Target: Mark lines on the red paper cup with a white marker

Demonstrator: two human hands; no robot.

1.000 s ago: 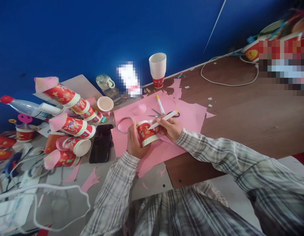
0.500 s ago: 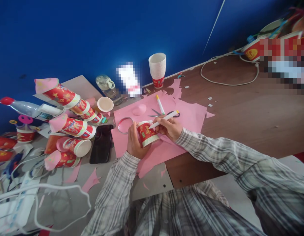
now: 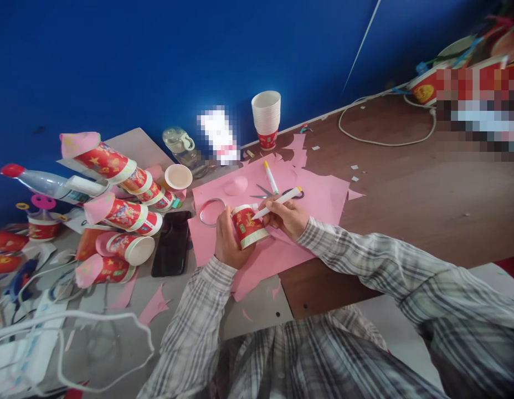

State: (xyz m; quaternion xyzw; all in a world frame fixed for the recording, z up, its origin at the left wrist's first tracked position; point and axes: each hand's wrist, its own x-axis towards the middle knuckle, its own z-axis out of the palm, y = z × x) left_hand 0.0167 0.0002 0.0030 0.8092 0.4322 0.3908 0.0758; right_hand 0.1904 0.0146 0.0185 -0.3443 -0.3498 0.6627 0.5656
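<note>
My left hand [image 3: 232,244] is wrapped round the side of a red paper cup [image 3: 247,226] printed with gold figures, which lies tilted above the pink paper [image 3: 290,235]. Between the fingers of my right hand [image 3: 288,217] is a white marker [image 3: 277,203] with a yellow end. Its tip meets, or nearly meets, the printed side of the cup. Behind the marker lie scissors [image 3: 263,192], partly hidden by it. A second marker [image 3: 271,177] rests farther back on the paper. A roll of clear tape [image 3: 212,212] sits left of the cup.
Left of the paper lie a black phone [image 3: 170,244] and several red cups with pink cones [image 3: 123,213]. A stack of paper cups [image 3: 266,119] stands by the blue wall. White cables [image 3: 103,316] loop at the lower left. A clear bottle [image 3: 45,182] leans over the left side.
Hardly anything differs. Both hands keep the same hold on the cup and the marker, and the view has shifted very slightly.
</note>
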